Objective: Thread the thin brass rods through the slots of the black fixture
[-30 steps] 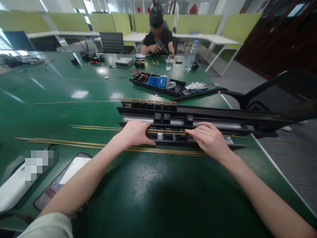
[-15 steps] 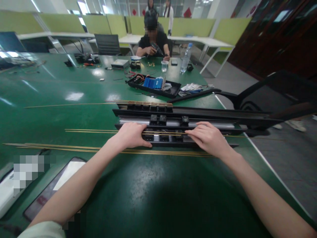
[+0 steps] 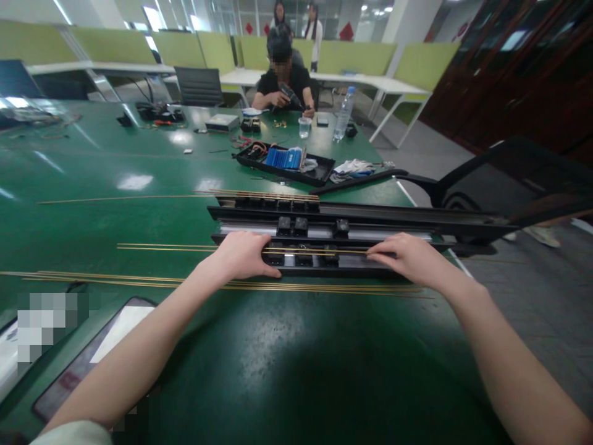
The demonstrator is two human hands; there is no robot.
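My left hand (image 3: 241, 254) grips the left part of the front black rail (image 3: 306, 271), its thumb on the near edge and its other fingers over the far side. Thin gold-coloured rods (image 3: 162, 247) run under or through that hand and along the rail. My right hand (image 3: 407, 256) pinches a thin gold rod (image 3: 349, 251) between thumb and fingertips above the rail's right part. Small black blocks (image 3: 330, 254) sit in the rail's channel between my hands. Behind it lies a second black rail with several black blocks (image 3: 341, 228).
Loose gold rods (image 3: 324, 287) lie nearest me. A third rail (image 3: 393, 212) lies behind, close to a black chair (image 3: 500, 179). Farther off are a black tool tray (image 3: 319, 176), gloves (image 3: 354, 169), a cup (image 3: 304, 128) and a bottle (image 3: 344, 114). A co-worker (image 3: 285, 80) holds a power tool opposite.
My right hand has moved to the right along the front rail, its fingertips still pinched on the rod. My left hand keeps its place on the rail. The view has shifted slightly.
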